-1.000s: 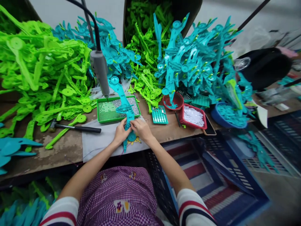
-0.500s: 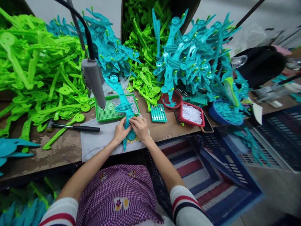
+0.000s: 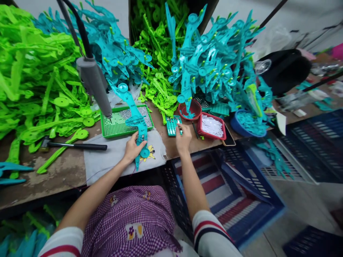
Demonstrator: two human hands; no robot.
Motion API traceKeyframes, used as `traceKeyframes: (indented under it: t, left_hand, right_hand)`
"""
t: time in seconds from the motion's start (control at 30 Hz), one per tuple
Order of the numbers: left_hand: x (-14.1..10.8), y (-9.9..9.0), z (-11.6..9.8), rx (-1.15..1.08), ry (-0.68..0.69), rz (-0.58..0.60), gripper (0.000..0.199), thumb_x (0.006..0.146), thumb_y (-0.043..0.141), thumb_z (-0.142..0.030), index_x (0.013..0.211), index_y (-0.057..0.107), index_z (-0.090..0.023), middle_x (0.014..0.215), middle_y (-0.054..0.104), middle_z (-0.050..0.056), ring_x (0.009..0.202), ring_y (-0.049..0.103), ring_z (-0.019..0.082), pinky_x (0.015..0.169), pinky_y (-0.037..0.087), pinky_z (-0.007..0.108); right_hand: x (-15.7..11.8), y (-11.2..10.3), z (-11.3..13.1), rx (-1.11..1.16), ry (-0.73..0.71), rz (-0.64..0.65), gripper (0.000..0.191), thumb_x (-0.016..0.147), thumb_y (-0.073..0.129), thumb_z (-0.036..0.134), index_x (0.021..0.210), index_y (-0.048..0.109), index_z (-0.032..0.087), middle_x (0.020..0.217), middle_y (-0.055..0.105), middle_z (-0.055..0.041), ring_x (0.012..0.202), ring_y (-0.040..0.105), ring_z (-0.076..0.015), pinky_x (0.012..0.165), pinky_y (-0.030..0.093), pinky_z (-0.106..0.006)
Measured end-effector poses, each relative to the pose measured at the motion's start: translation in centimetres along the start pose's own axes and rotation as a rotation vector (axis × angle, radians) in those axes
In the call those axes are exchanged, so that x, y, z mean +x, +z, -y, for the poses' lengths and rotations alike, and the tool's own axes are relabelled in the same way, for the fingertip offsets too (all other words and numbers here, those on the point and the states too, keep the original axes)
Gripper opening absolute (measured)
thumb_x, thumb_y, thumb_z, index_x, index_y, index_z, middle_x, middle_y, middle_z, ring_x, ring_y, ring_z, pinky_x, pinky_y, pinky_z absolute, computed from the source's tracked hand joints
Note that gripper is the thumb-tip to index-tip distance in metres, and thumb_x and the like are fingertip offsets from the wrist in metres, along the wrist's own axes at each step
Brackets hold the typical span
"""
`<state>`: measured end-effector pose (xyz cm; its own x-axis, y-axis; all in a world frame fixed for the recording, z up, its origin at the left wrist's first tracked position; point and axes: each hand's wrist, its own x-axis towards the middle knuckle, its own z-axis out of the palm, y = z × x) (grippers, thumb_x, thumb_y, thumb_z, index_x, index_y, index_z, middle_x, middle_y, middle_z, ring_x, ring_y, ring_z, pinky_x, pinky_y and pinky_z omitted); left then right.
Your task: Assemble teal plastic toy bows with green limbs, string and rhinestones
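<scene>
My left hand (image 3: 133,149) grips the lower part of a long turquoise plastic part (image 3: 137,123), holding it upright-slanted over a grey cloth (image 3: 103,157). A small metal piece (image 3: 143,137) shows in the part just above my thumb. My right hand (image 3: 183,138) is at the right edge of a small teal tray (image 3: 171,129), which has shiny little pieces in rows. Its fingers are bent together at the tray; whatever lies between the tips is too small to make out. Behind the turquoise part is a green perforated tray (image 3: 115,130) of small metal screws.
A grey power screwdriver (image 3: 94,84) hangs at left above the green tray. A hammer (image 3: 80,146) lies on the bench. Lime green parts (image 3: 40,82) and turquoise parts (image 3: 211,67) are heaped behind. A red basket (image 3: 213,126) of white pieces and a blue bowl (image 3: 246,123) stand at right.
My right hand has left the turquoise part and moved right to the small teal tray. My left hand still holds the part. The whole view has shifted slightly.
</scene>
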<state>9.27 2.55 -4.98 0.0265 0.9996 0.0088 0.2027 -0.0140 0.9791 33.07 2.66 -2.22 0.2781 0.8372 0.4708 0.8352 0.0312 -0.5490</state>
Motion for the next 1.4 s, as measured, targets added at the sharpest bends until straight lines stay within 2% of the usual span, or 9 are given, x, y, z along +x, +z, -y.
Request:
traceKeyframes:
  t: [0.17, 0.37, 0.47, 0.63, 0.8, 0.87, 1.1, 1.27, 1.4]
  left_hand:
    - [0.0, 0.0, -0.1, -0.006, 0.01, 0.014, 0.059, 0.073, 0.073, -0.032, 0.127, 0.056, -0.015, 0.114, 0.071, 0.01, 0.11, 0.066, 0.027, 0.099, 0.051, 0.042]
    - [0.0, -0.1, 0.0, 0.031, 0.015, 0.005, 0.059, 0.072, 0.074, -0.032, 0.126, 0.057, -0.015, 0.11, 0.072, 0.01, 0.107, 0.067, 0.027, 0.098, 0.051, 0.042]
    - [0.1, 0.0, 0.2, 0.034, 0.024, 0.006, 0.059, 0.072, 0.074, -0.032, 0.127, 0.057, -0.016, 0.112, 0.072, 0.009, 0.109, 0.066, 0.027, 0.099, 0.051, 0.042]
    - [0.1, 0.1, 0.3, 0.043, 0.045, 0.013, 0.057, 0.075, 0.073, -0.032, 0.127, 0.057, -0.017, 0.116, 0.071, 0.009, 0.111, 0.065, 0.027, 0.099, 0.05, 0.042]
    - [0.0, -0.1, -0.2, 0.04, 0.057, 0.027, 0.055, 0.076, 0.073, -0.03, 0.126, 0.057, -0.016, 0.113, 0.072, 0.009, 0.108, 0.067, 0.026, 0.096, 0.052, 0.04]
    - [0.0, -0.1, -0.4, 0.031, 0.077, 0.036, 0.053, 0.077, 0.071, -0.03, 0.126, 0.057, -0.017, 0.113, 0.072, 0.008, 0.107, 0.067, 0.025, 0.095, 0.052, 0.038]
    - [0.1, 0.0, -0.1, 0.032, 0.052, 0.032, 0.054, 0.077, 0.071, -0.027, 0.128, 0.057, -0.017, 0.109, 0.073, 0.007, 0.102, 0.069, 0.025, 0.092, 0.054, 0.037]
    - [0.0, 0.0, -0.1, 0.031, 0.076, 0.015, 0.05, 0.079, 0.067, -0.024, 0.128, 0.058, -0.018, 0.112, 0.073, 0.007, 0.102, 0.069, 0.024, 0.09, 0.054, 0.035]
    - [0.0, 0.0, -0.3, 0.08, 0.057, 0.022, 0.05, 0.078, 0.066, -0.022, 0.128, 0.059, -0.017, 0.106, 0.074, 0.007, 0.098, 0.069, 0.024, 0.089, 0.055, 0.035]
  right_hand:
    - [4.0, -0.6, -3.7, -0.188, 0.188, 0.189, 0.033, 0.091, 0.046, 0.026, 0.107, 0.071, 0.012, 0.11, 0.068, -0.0161, 0.098, 0.064, -0.0255, 0.087, 0.048, -0.037]
    - [5.3, -1.7, -3.0, -0.205, 0.202, 0.197, 0.026, 0.088, 0.05, 0.028, 0.095, 0.072, 0.016, 0.109, 0.07, -0.0144, 0.095, 0.065, -0.0252, 0.085, 0.048, -0.036]
    - [3.8, -2.0, -0.7, 0.038, 0.141, 0.113, 0.028, 0.09, 0.049, 0.035, 0.094, 0.07, 0.017, 0.099, 0.073, -0.0112, 0.088, 0.066, -0.0224, 0.083, 0.05, -0.035]
    - [-2.6, 0.4, 4.9, 0.566, 0.15, 0.337, 0.028, 0.082, 0.062, 0.047, 0.088, 0.067, 0.02, 0.084, 0.073, -0.0043, 0.076, 0.068, -0.0179, 0.074, 0.055, -0.032]
    - [-5.8, 3.3, 7.7, 0.769, 0.257, 0.32, 0.03, 0.077, 0.069, 0.046, 0.091, 0.066, 0.02, 0.087, 0.073, -0.006, 0.078, 0.069, -0.0181, 0.073, 0.059, -0.033]
    - [-5.6, 3.6, 8.1, 0.722, 0.206, 0.293, 0.027, 0.081, 0.066, 0.044, 0.094, 0.067, 0.02, 0.089, 0.074, -0.0065, 0.08, 0.07, -0.0185, 0.075, 0.059, -0.034]
    - [-4.3, 4.1, 8.4, 0.361, -0.222, 0.235, 0.027, 0.096, 0.045, 0.031, 0.103, 0.071, 0.025, 0.104, 0.073, -0.0082, 0.101, 0.068, -0.0214, 0.094, 0.055, -0.041]
    - [-4.7, 5.4, 8.1, 0.237, -0.285, 0.217, 0.027, 0.097, 0.045, 0.03, 0.102, 0.071, 0.024, 0.105, 0.071, -0.0107, 0.103, 0.067, -0.0225, 0.094, 0.054, -0.042]
    - [-4.3, 5.1, 8.0, 0.241, -0.338, 0.29, 0.028, 0.097, 0.044, 0.03, 0.102, 0.071, 0.022, 0.102, 0.071, -0.0107, 0.101, 0.066, -0.0224, 0.092, 0.055, -0.041]
